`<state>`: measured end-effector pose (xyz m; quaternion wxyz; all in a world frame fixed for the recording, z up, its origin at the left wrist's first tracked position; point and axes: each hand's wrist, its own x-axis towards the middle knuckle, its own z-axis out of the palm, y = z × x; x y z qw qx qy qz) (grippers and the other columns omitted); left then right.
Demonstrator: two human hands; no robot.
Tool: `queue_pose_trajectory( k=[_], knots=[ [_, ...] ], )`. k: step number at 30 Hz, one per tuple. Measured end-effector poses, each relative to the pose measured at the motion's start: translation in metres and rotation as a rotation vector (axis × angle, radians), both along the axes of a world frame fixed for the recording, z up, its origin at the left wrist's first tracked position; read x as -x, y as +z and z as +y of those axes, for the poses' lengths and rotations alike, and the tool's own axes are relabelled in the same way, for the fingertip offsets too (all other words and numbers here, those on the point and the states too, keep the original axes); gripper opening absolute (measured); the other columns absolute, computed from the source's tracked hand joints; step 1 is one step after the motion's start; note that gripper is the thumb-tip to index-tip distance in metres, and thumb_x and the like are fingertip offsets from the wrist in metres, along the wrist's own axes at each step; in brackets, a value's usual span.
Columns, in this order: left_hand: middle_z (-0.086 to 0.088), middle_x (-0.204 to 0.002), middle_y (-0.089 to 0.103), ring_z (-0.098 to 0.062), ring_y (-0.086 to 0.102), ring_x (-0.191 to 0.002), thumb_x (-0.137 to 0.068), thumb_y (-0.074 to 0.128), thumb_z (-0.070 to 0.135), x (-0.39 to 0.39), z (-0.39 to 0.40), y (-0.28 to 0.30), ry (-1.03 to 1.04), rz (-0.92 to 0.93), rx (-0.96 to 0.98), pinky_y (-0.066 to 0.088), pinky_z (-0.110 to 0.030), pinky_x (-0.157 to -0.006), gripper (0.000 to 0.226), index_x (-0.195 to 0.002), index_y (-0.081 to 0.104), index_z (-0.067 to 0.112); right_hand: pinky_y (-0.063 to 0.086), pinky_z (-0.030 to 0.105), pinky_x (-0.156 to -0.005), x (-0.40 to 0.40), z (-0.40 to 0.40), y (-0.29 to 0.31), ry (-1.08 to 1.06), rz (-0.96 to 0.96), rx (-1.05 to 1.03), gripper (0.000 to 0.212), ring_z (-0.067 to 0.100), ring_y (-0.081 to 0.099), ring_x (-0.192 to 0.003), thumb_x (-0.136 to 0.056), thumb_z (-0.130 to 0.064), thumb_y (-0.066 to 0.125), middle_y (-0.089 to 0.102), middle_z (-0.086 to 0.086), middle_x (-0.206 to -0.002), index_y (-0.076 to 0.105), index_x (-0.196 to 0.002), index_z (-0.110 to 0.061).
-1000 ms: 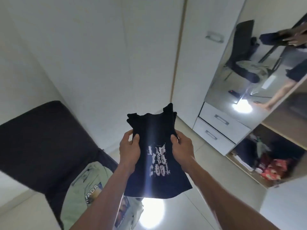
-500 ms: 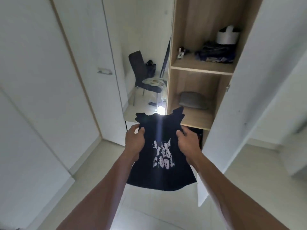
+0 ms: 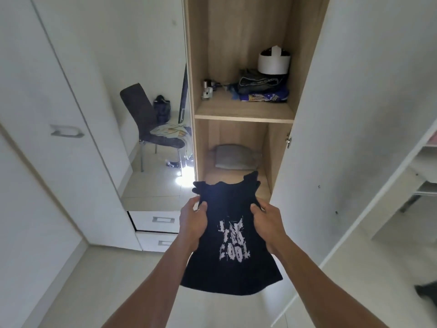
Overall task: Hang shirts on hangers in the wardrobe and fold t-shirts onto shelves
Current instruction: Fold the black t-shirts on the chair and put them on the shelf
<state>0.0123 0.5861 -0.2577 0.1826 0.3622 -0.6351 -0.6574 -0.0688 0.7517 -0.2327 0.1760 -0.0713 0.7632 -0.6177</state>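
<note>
I hold a folded black t-shirt (image 3: 230, 263) with white lettering flat in front of me. My left hand (image 3: 192, 227) grips its left edge and my right hand (image 3: 267, 227) grips its right edge. The shirt's collar end points at the open wooden wardrobe. Its lower shelf (image 3: 262, 183) lies just beyond the shirt and carries a folded grey garment (image 3: 234, 158) at the back. The upper shelf (image 3: 243, 114) holds folded dark and blue clothes (image 3: 261, 87).
The white wardrobe door (image 3: 354, 114) stands open on the right. A mirror door (image 3: 151, 114) on the left reflects a dark chair with clothes on it. White drawers (image 3: 158, 221) sit below the mirror. A white round object (image 3: 273, 61) rests on the upper shelf.
My view has swung from the chair and closed doors round to the open wardrobe. The shirt, held in both hands throughout, is now closer to the lower shelf.
</note>
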Motion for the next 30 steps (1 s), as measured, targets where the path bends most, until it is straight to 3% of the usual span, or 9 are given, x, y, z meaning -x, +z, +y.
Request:
queue_pose_trajectory(
  k=[4,9,13,17,20,22,25,27,30],
  knots=[
    [-0.004,-0.134,0.062,-0.027,0.061,-0.120,-0.101,0.052,0.034,0.063,-0.046,-0.014,-0.078,-0.051,0.027,0.050,-0.048,-0.104,0.038,-0.138,0.054,0.031,0.055,0.029,-0.090,0.050,-0.039,-0.009,-0.063,-0.031,-0.017,0.035,0.010,0.067,-0.098,-0.105,-0.019,0.045,0.067,-0.018,-0.101,0.061,-0.134,-0.030],
    [-0.003,-0.129,0.063,-0.023,0.064,-0.112,-0.102,0.050,0.034,0.146,-0.085,-0.031,-0.140,-0.085,0.034,0.051,-0.047,-0.102,0.032,-0.134,0.055,0.034,0.047,0.024,-0.094,0.126,-0.078,-0.024,-0.121,-0.050,-0.035,0.037,0.002,0.060,-0.095,-0.106,-0.019,0.045,0.062,-0.018,-0.103,0.056,-0.140,-0.027],
    [0.002,-0.129,0.064,-0.021,0.065,-0.113,-0.100,0.052,0.035,0.211,-0.112,-0.057,-0.154,-0.090,0.050,0.052,-0.046,-0.101,0.030,-0.128,0.055,0.045,0.043,0.023,-0.098,0.192,-0.105,-0.047,-0.118,-0.056,-0.040,0.037,0.009,0.056,-0.104,-0.106,-0.020,0.045,0.063,-0.010,-0.118,0.054,-0.142,-0.026],
    [0.002,-0.123,0.068,-0.020,0.067,-0.108,-0.102,0.052,0.031,0.284,-0.136,-0.093,-0.104,-0.106,0.053,0.055,-0.044,-0.097,0.030,-0.131,0.056,0.037,0.045,0.016,-0.091,0.270,-0.134,-0.093,-0.117,-0.053,-0.029,0.033,0.004,0.059,-0.097,-0.105,-0.019,0.050,0.064,-0.015,-0.112,0.060,-0.134,-0.031],
    [0.005,-0.113,0.071,-0.014,0.069,-0.095,-0.102,0.052,0.029,0.343,-0.157,-0.129,-0.066,-0.114,0.083,0.057,-0.034,-0.089,0.025,-0.126,0.059,0.036,0.041,-0.002,-0.066,0.333,-0.155,-0.133,-0.112,-0.017,-0.035,0.028,-0.010,0.054,-0.084,-0.104,-0.018,0.051,0.060,-0.026,-0.093,0.061,-0.114,-0.041],
    [0.009,-0.113,0.067,-0.015,0.066,-0.103,-0.103,0.052,0.029,0.386,-0.171,-0.157,-0.066,-0.112,0.090,0.052,-0.032,-0.093,0.028,-0.130,0.058,0.032,0.043,0.001,-0.069,0.375,-0.169,-0.164,-0.096,-0.003,-0.026,0.027,-0.011,0.058,-0.087,-0.104,-0.019,0.051,0.063,-0.026,-0.094,0.062,-0.113,-0.042],
    [0.010,-0.108,0.071,-0.014,0.067,-0.104,-0.104,0.050,0.027,0.447,-0.194,-0.203,-0.076,-0.063,0.098,0.053,-0.035,-0.096,0.019,-0.118,0.060,0.036,0.053,0.018,-0.088,0.437,-0.195,-0.216,-0.113,0.009,0.024,0.028,-0.001,0.067,-0.099,-0.104,-0.019,0.052,0.072,-0.016,-0.104,0.067,-0.124,-0.031],
    [0.009,-0.116,0.070,-0.013,0.065,-0.110,-0.104,0.050,0.030,0.482,-0.207,-0.234,-0.058,-0.044,0.121,0.052,-0.036,-0.100,0.023,-0.124,0.061,0.035,0.053,0.025,-0.096,0.473,-0.208,-0.248,-0.124,0.002,0.077,0.029,0.003,0.067,-0.104,-0.104,-0.018,0.053,0.072,-0.013,-0.109,0.066,-0.129,-0.026],
    [0.001,-0.128,0.066,-0.020,0.063,-0.116,-0.104,0.051,0.024,0.520,-0.222,-0.260,-0.020,-0.028,0.162,0.050,-0.041,-0.105,0.030,-0.133,0.058,0.024,0.048,0.024,-0.099,0.509,-0.224,-0.277,-0.124,0.002,0.109,0.028,0.000,0.063,-0.099,-0.103,-0.015,0.054,0.066,-0.021,-0.102,0.064,-0.125,-0.028]
  ],
)
